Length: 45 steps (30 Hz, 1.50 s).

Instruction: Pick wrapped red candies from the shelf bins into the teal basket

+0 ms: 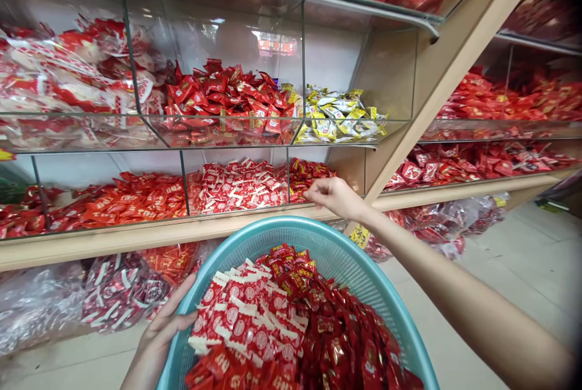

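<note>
A turquoise plastic basket [364, 244] is filled with wrapped candies: red-and-white ones [245, 317], dark red ones [336, 341], red ones with yellow lettering [295, 268] and bright red ones at the near side. My left hand [161, 329] grips the basket's left rim, fingers over the edge. My right hand [331, 197] is above the far rim, in front of the lower shelf's right compartment. Its fingers are curled together, and whatever they may hold is hidden. Behind it lie small red candies with yellow lettering [311, 171].
Clear dividers split the shelves into bins of red-and-white candies [240, 187], orange-red packets [136, 199], red packets [227, 93] and yellow-and-white candies [341, 111]. A slanted wooden post [436, 80] stands right. Plastic bags of candy [122, 287] lie under the shelf.
</note>
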### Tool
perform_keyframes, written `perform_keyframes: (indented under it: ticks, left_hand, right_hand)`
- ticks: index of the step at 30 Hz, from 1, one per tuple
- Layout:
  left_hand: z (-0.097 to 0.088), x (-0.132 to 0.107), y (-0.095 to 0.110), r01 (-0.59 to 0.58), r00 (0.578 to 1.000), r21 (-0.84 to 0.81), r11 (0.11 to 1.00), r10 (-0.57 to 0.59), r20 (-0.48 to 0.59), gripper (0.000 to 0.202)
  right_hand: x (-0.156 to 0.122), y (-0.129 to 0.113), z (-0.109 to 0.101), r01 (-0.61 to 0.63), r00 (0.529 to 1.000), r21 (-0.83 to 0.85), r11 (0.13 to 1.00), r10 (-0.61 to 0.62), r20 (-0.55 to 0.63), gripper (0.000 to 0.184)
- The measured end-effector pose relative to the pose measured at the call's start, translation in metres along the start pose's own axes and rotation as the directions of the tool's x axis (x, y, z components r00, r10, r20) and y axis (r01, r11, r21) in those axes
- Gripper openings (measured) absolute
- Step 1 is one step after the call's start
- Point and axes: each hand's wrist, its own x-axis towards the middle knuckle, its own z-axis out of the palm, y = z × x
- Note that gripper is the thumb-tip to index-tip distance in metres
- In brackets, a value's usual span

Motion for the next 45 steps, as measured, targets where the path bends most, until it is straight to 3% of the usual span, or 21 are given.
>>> perform_keyframes:
  ticks: [2, 5, 11, 17, 22, 28, 31, 34, 37, 40, 42, 45]
  left_hand:
    - [0.001, -0.001, 0.000, -0.019, 1.000, -0.004, 1.000, 0.019, -0.002, 0.066]
    - [0.002, -0.002, 0.001, -0.038, 0.999, -0.010, 0.999, 0.038, -0.016, 0.067]
    - [-0.001, 0.001, 0.001, -0.031, 0.997, 0.034, 0.999, 0.033, -0.067, 0.064]
    - [0.003, -0.003, 0.001, -0.039, 0.997, 0.022, 0.999, 0.040, -0.068, 0.062]
    - [0.005, -0.007, 0.002, -0.020, 0.998, 0.000, 1.000, 0.020, -0.059, 0.061]
    - [-0.005, 0.004, -0.002, -0.031, 0.999, 0.021, 0.999, 0.032, -0.035, 0.059]
    - [-0.009, 0.008, -0.003, -0.043, 0.999, 0.042, 0.998, 0.044, -0.027, 0.060]
    - [-0.010, 0.007, -0.004, -0.028, 1.000, 0.028, 0.999, 0.028, -0.010, 0.065]
    - [-0.008, 0.003, -0.003, -0.025, 1.000, 0.026, 0.999, 0.025, -0.005, 0.063]
    - [-0.005, 0.002, -0.002, -0.025, 1.000, 0.035, 0.999, 0.025, 0.007, 0.062]
    - [-0.004, 0.002, -0.002, -0.034, 0.999, 0.034, 0.999, 0.033, 0.006, 0.062]
    - [-0.002, 0.001, -0.003, -0.045, 0.999, 0.044, 0.998, 0.046, -0.007, 0.061]
  right_hand:
    - [0.026, 0.018, 0.002, -0.021, 0.997, -0.087, 0.996, 0.015, -0.072, 0.018]
    - [0.056, 0.046, 0.019, -0.113, 0.994, -0.194, 0.974, 0.110, -0.026, 0.011]
    - [0.074, 0.075, 0.043, -0.208, 0.977, -0.188, 0.960, 0.214, 0.012, 0.018]
    - [0.069, 0.071, 0.040, -0.200, 0.980, -0.151, 0.968, 0.196, -0.040, 0.012]
    - [0.061, 0.065, 0.037, -0.207, 0.968, -0.159, 0.965, 0.179, -0.178, 0.014]
    - [0.060, 0.064, 0.036, -0.189, 0.937, -0.139, 0.972, 0.136, -0.320, 0.014]
    - [0.054, 0.057, 0.028, -0.101, 0.908, 0.014, 0.995, 0.098, -0.408, 0.012]
    - [0.032, 0.039, 0.014, -0.036, 0.871, 0.285, 0.958, 0.170, -0.461, 0.017]
    - [-0.006, 0.013, 0.000, -0.010, 0.907, 0.479, 0.878, 0.209, -0.365, 0.023]
    - [-0.046, -0.005, 0.000, -0.098, 0.989, 0.460, 0.882, 0.137, -0.052, 0.026]
    - [-0.067, -0.006, 0.011, -0.170, 0.980, 0.377, 0.911, 0.118, 0.158, 0.026]
    - [-0.083, 0.004, 0.037, -0.212, 0.947, 0.212, 0.954, 0.146, 0.287, 0.021]
